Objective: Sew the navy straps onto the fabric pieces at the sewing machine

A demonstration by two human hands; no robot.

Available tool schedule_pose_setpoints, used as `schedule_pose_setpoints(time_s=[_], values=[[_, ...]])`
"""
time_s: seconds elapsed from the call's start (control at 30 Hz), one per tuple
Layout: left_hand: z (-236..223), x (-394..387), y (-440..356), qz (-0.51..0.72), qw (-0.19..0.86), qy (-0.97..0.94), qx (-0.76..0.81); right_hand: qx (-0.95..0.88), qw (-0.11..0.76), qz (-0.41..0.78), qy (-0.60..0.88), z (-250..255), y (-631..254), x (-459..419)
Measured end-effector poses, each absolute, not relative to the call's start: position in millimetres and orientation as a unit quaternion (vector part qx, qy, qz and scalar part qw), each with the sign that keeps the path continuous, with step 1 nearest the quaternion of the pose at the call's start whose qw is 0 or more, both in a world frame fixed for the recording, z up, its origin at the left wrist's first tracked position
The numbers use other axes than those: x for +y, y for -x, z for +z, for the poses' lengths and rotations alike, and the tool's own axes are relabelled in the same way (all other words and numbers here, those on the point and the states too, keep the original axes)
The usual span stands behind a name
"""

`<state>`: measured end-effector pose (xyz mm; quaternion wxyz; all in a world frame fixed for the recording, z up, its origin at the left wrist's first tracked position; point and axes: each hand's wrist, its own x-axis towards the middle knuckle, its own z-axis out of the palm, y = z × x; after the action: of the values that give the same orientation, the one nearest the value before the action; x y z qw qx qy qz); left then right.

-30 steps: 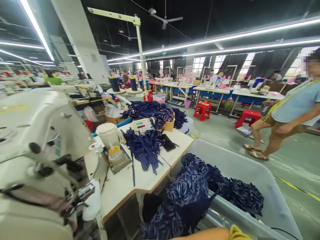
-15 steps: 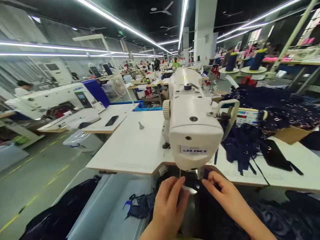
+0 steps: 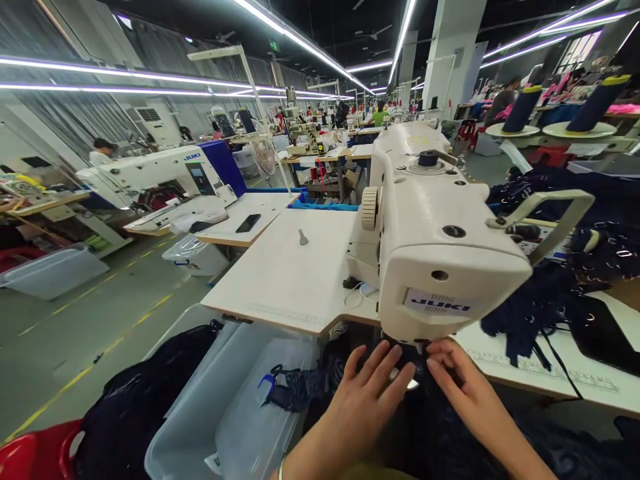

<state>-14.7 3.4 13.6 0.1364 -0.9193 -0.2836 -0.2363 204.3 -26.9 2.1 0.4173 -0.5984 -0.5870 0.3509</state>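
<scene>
Long tube lights run in converging lines under a dark ceiling hung with fans, past pale square pillars, with grey curtains along the left wall and a bright window at far right. The grey-green floor carries yellow dashed lines. Rows of sewing tables recede into the hall, and a white floor-standing air conditioner stands near the curtains, a red stool farther back on the right.
</scene>
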Motion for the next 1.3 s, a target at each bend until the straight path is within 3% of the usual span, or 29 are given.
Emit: schedule_pose_setpoints(time_s=[0.47,1.3], values=[[4.1,-6.6,6.9,-0.236,0.165,0.895,-0.340,-0.695,0.329,0.246,0.590,21.2,-208.1,-2.8],[-0.7,-9.0,0.2,-0.261,0.161,0.884,-0.353,-0.693,0.320,0.224,0.606,19.8,-206.3,-2.8]])
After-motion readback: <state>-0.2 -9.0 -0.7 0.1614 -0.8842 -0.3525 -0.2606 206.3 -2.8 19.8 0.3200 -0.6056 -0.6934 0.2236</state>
